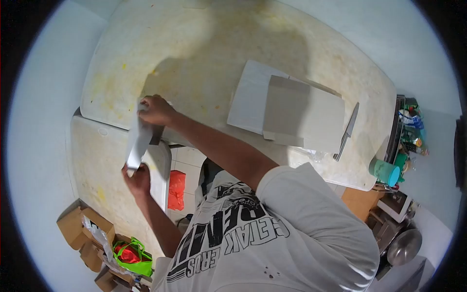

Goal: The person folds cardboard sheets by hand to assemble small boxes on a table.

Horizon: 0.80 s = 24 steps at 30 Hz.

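Observation:
Over the place where two table tops meet, both hands hold a white folded piece [139, 138] that looks like card or a box. My right hand [156, 110] grips its upper end, fingers bent round the edge. At its lower end my left hand [137, 178] pinches the near corner. To the right on the table lie a flat white sheet [248, 100] and, overlapping it, a greyish-white flat card [304, 112]. A knife [348, 130] rests beside the card, its blade pointing away from me.
A turquoise cup [384, 172] stands at the table's right edge [360, 177]. Bottles and packets [412, 126] are beyond it. At lower right is a metal pan [404, 246]. Cardboard boxes [73, 228] and a green bag [138, 265] sit at lower left. Something red [176, 190] is below the table.

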Each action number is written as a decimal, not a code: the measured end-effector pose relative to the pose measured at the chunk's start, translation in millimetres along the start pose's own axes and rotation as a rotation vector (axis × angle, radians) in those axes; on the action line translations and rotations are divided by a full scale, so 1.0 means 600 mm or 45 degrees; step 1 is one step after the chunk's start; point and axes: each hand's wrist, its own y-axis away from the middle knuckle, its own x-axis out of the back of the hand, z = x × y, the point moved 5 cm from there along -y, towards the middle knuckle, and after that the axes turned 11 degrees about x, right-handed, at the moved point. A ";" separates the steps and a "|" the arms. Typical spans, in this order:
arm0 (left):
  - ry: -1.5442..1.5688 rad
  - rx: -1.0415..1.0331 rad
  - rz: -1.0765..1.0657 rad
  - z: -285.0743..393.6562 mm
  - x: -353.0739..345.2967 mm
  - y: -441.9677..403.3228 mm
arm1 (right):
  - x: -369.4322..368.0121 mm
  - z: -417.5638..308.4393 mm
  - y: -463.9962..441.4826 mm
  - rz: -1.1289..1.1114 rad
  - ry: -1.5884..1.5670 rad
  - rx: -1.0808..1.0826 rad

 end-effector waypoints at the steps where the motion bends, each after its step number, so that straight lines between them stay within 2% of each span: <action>1: -0.040 -0.096 0.073 0.022 0.003 0.020 | 0.012 -0.015 0.019 0.000 -0.089 0.037; 2: -0.059 -0.102 0.043 0.060 0.032 0.027 | 0.044 -0.045 0.053 0.022 -0.026 0.059; 4: 0.093 -0.342 0.329 0.139 0.099 0.061 | 0.104 -0.051 0.134 0.044 0.019 0.317; 6: 0.188 -0.432 0.339 0.224 0.176 0.092 | 0.183 -0.016 0.235 0.067 0.065 0.284; 7: 0.152 -0.357 0.238 0.258 0.200 0.107 | 0.235 -0.014 0.290 0.116 0.151 0.230; 8: 0.215 -0.451 0.219 0.339 0.279 0.116 | 0.282 -0.004 0.343 0.208 0.385 0.347; 9: 0.564 -0.644 0.479 0.356 0.301 0.138 | 0.324 0.014 0.400 0.239 0.558 0.243; 10: 0.476 -0.355 0.425 0.421 0.365 0.147 | 0.364 0.005 0.449 0.180 0.747 0.131; 11: 0.491 -0.616 0.605 0.429 0.374 0.183 | 0.399 -0.005 0.487 0.116 0.940 0.020; 14: 0.280 -0.877 0.819 0.435 0.396 0.245 | 0.438 0.029 0.569 0.134 1.217 -0.141; 20: 0.010 -1.080 1.027 0.433 0.403 0.293 | 0.423 0.057 0.545 0.160 1.180 0.060; 24: -0.173 -1.171 1.090 0.413 0.388 0.257 | 0.423 0.071 0.518 0.243 1.042 -0.045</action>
